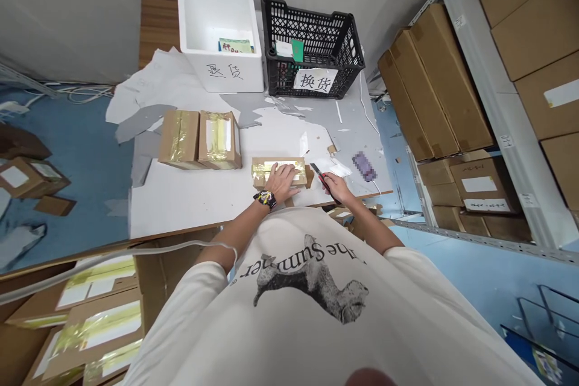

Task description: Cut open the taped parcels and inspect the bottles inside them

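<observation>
left hand (280,183) hides parcel (278,170) | right hand (338,187) grips utility knife (322,179) | purple blur (364,167)

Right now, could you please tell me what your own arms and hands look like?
The left hand and right hand are bare. A black-and-yellow wristwatch sits on the left wrist, and the arms emerge from short cream T-shirt sleeves.
</observation>
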The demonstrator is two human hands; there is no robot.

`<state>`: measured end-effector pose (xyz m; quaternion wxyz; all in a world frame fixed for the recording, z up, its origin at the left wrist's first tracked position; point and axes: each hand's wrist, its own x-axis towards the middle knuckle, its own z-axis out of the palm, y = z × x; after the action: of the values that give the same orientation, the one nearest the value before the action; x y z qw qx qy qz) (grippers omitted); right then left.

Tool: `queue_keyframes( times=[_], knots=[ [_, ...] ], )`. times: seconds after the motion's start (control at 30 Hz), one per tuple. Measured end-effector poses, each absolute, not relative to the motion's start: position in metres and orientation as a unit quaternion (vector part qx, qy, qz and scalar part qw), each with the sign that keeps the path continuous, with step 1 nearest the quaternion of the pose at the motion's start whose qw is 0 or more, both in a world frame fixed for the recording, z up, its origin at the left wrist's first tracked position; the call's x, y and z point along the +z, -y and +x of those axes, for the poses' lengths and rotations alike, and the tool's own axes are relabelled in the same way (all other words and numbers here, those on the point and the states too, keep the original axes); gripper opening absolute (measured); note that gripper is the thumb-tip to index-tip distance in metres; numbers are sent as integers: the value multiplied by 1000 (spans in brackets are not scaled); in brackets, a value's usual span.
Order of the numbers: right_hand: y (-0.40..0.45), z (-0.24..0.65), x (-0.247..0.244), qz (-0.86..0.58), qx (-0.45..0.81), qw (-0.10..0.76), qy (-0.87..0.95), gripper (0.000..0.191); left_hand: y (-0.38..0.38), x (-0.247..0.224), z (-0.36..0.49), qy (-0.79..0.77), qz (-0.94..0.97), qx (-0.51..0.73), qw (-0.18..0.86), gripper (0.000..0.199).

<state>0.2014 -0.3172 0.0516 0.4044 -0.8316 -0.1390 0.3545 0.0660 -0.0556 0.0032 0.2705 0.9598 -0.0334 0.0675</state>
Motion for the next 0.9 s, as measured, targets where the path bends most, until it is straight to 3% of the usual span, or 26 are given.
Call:
queue_keyframes(
  times=[0.2, 0.53, 0.73, 0.9],
  knots=[
    [293, 218, 72, -849, 384, 322, 167, 30, 68, -5, 79, -39, 952, 62, 296, 63],
    [299, 250, 98, -811, 473, 230, 254, 23, 57, -9, 71, -70, 932, 51, 351, 37],
    [294, 272, 107, -784, 503, 170, 321, 23, 66, -12, 74, -100, 929, 77, 347, 42],
    [278, 279, 100, -777, 520, 170, 311, 23, 67, -10, 71, -94, 932, 84, 339, 39]
  ],
)
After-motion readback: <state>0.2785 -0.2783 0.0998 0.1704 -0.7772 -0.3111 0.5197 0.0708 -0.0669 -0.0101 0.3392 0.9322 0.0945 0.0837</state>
